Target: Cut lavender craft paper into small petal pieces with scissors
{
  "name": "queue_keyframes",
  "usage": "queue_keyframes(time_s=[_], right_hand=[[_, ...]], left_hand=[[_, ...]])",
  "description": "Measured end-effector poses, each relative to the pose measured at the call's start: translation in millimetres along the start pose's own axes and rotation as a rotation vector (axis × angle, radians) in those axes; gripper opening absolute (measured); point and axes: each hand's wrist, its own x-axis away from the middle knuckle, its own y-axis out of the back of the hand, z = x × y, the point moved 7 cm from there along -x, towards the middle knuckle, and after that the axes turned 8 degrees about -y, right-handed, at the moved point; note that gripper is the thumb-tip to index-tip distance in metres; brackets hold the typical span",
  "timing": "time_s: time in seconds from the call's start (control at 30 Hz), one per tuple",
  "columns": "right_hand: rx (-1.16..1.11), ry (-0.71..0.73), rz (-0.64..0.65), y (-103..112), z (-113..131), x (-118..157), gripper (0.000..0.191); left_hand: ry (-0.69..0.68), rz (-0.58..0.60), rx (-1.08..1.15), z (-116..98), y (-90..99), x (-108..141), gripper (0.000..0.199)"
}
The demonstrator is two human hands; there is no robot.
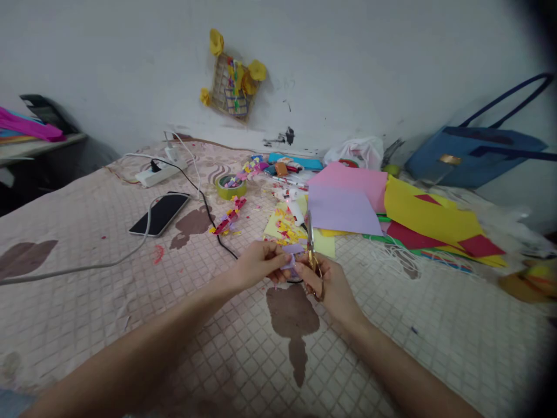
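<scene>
My left hand (263,262) pinches a small piece of lilac paper (292,249) between thumb and fingers. Close beside it, my right hand (328,284) has its fingers in the handles of a pair of gold-handled scissors (310,238), blades pointing away from me. The right fingertips also reach the lilac paper's edge. Just beyond the hands, yellow and pink paper scraps (287,226) lie on a pale yellow sheet (326,244). A white glue gun (296,210) rests on that sheet. Left of it lies a strip of red, yellow and lilac paper flowers (229,216).
A phone (160,213), a power strip (160,173) and cables lie on the left; green tape (231,187) stands nearby. Lilac (343,209), pink (348,177) and yellow sheets (429,212) spread to the right, before a blue bag (478,154). White string (394,255) lies loose.
</scene>
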Motion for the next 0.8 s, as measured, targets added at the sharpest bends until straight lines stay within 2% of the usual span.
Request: queue_keyframes(time_s=[0.13, 0.33, 0.47, 0.53, 0.63, 0.8], right_hand=[[0.018, 0.022, -0.022, 1, 1, -1, 0.020], [-0.012, 0.017, -0.099, 10, -7, -2, 0.020], [-0.069, -0.015, -0.056, 9, -9, -3, 0.027], [-0.078, -0.031, -0.033, 10, -8, -3, 0.032], [-0.041, -0.057, 0.032, 7, -10, -6, 0.027], [0.021, -0.086, 0.109, 0, -15, -7, 0.022]], left_hand=[[-0.029, 0.034, -0.033, 1, -2.9, -1, 0.032], [0.003, -0.059, 0.021, 4, 5.1, -2, 0.030], [0.020, -0.030, 0.049, 3, 3.4, 0, 0.025], [-0.006, 0.019, -0.006, 1, 2.0, 0, 0.024], [-0.077, 0.097, -0.127, 0, 0.0, -1, 0.021], [-0.101, 0.034, -0.200, 1, 5.6, -3, 0.022]])
